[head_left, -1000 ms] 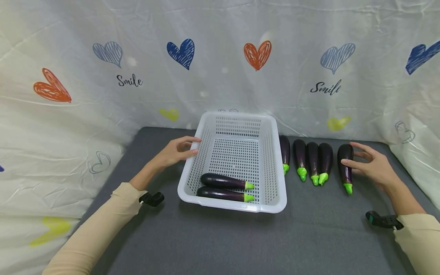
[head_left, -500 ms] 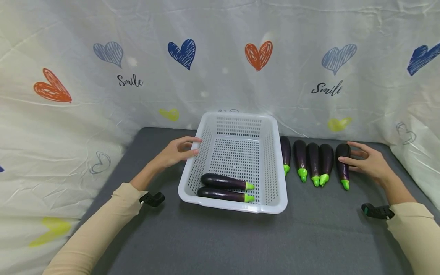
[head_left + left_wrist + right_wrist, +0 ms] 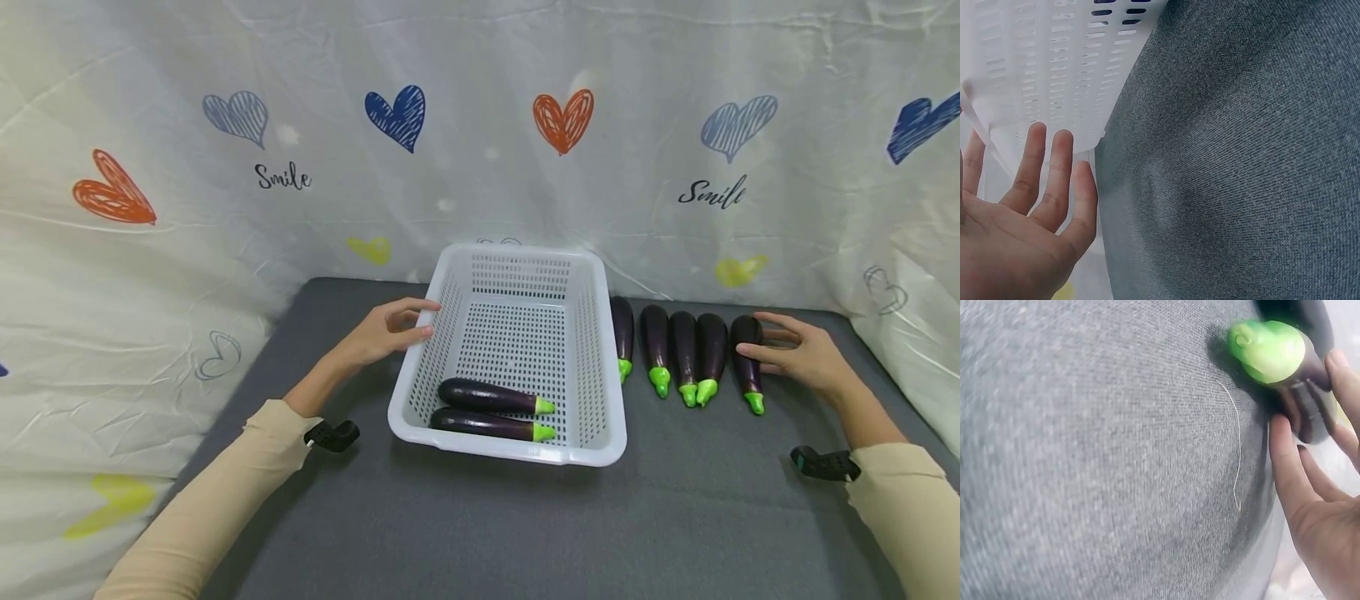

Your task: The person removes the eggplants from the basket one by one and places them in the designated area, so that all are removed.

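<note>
"How's the left hand [image 3: 378, 331]?"
"Spread, touching the left rim of the white basket [image 3: 495, 451]."
"And the right hand [image 3: 806, 356]?"
"Pinching the rightmost eggplant [image 3: 746, 372] (green stem [image 3: 754, 404] pointing toward the person), just beside four other eggplants [image 3: 683, 350] on the bench [image 3: 525, 533]; two eggplants [image 3: 483, 395] lie side by side inside the basket, at the person's end."

By my right fingers [image 3: 1291, 475], the eggplant [image 3: 750, 377] is near-black purple with a green cap [image 3: 755, 403], as are those along the far edge of my grey bench [image 3: 480, 533]. My slotted basket [image 3: 510, 452] is white, my sleeves [image 3: 217, 492] beige; orange, blue and yellow hearts [image 3: 396, 117] dot the white curtain [image 3: 480, 187].
</note>
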`<action>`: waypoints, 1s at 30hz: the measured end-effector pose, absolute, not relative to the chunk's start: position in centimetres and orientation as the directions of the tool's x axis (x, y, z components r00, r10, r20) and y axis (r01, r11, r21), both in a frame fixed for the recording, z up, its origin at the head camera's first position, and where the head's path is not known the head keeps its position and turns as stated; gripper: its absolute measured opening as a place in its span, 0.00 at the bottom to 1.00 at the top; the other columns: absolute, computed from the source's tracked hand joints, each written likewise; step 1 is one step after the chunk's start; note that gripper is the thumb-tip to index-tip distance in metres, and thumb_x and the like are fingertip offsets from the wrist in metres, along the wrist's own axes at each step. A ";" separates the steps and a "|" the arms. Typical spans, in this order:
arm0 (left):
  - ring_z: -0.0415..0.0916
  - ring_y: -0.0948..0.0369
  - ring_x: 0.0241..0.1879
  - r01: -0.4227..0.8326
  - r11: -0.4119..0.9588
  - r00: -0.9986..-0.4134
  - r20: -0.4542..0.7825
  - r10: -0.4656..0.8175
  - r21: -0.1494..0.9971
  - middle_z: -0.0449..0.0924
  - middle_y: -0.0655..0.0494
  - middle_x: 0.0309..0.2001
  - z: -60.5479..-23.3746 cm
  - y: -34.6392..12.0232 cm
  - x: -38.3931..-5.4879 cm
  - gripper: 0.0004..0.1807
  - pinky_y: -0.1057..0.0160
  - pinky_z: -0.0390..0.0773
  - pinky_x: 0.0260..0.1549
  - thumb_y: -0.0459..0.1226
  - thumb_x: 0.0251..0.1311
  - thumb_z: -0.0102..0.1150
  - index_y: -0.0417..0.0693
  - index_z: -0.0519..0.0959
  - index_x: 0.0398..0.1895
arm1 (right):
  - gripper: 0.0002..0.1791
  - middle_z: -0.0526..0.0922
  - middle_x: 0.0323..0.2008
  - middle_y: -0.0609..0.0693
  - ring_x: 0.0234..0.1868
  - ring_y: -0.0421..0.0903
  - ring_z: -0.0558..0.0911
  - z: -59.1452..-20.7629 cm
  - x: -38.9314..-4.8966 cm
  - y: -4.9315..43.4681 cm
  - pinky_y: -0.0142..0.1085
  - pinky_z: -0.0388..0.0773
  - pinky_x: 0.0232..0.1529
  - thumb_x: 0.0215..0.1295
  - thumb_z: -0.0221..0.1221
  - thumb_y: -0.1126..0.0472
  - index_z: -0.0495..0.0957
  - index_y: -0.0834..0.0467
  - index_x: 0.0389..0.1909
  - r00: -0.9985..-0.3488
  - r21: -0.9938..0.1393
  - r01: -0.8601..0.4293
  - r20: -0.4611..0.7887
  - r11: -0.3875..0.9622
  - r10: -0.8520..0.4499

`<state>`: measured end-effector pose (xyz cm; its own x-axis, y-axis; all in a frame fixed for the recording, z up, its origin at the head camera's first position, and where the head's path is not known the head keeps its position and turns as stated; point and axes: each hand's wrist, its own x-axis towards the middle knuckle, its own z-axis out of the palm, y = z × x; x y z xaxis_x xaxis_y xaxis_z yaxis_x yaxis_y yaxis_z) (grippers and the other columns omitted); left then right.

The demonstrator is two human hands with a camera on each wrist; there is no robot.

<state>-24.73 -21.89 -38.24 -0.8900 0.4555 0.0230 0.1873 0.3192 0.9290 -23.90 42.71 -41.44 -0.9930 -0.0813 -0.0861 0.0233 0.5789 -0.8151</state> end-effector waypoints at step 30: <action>0.78 0.47 0.54 0.176 0.327 -0.894 0.012 0.448 0.928 0.77 0.42 0.57 -38.1 -21.8 -24.7 0.25 0.45 0.80 0.46 0.40 0.71 0.63 0.51 0.74 0.69 | 0.17 0.80 0.47 0.38 0.42 0.29 0.82 -38.9 -21.3 42.3 0.23 0.79 0.39 0.68 0.66 0.68 0.82 0.50 0.54 -0.967 -0.942 -0.164 0.213 0.294 0.142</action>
